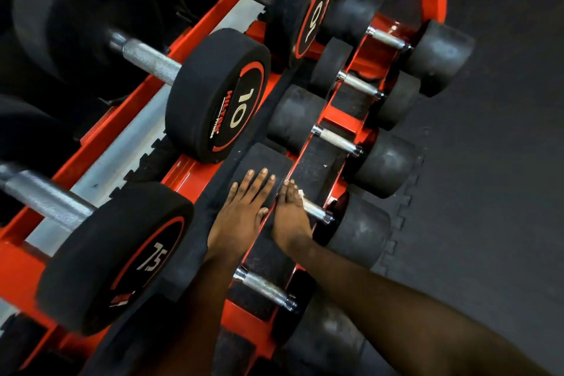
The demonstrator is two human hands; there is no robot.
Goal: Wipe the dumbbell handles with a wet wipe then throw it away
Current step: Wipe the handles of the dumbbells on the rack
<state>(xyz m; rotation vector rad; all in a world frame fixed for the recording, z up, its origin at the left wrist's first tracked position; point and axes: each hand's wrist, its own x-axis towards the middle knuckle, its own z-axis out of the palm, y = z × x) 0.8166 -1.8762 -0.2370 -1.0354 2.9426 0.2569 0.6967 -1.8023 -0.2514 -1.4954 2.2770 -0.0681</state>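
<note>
A small black dumbbell lies on the lower tier of a red rack [360,49]. My left hand [244,210] rests flat, fingers straight, on its near-left head [259,162]. My right hand [290,214] curls round the left part of its metal handle [316,211], with a bit of white wet wipe [301,194] showing at the fingers. The dumbbell's right head [360,229] is free. Most of the wipe is hidden under the hand.
Several more small dumbbells lie in the same row, one handle [265,287] nearer me and others [337,140] farther up. Bigger dumbbells marked 10 [219,94] and 7.5 [116,256] sit on the upper tier at the left. Dark rubber floor [488,162] lies to the right.
</note>
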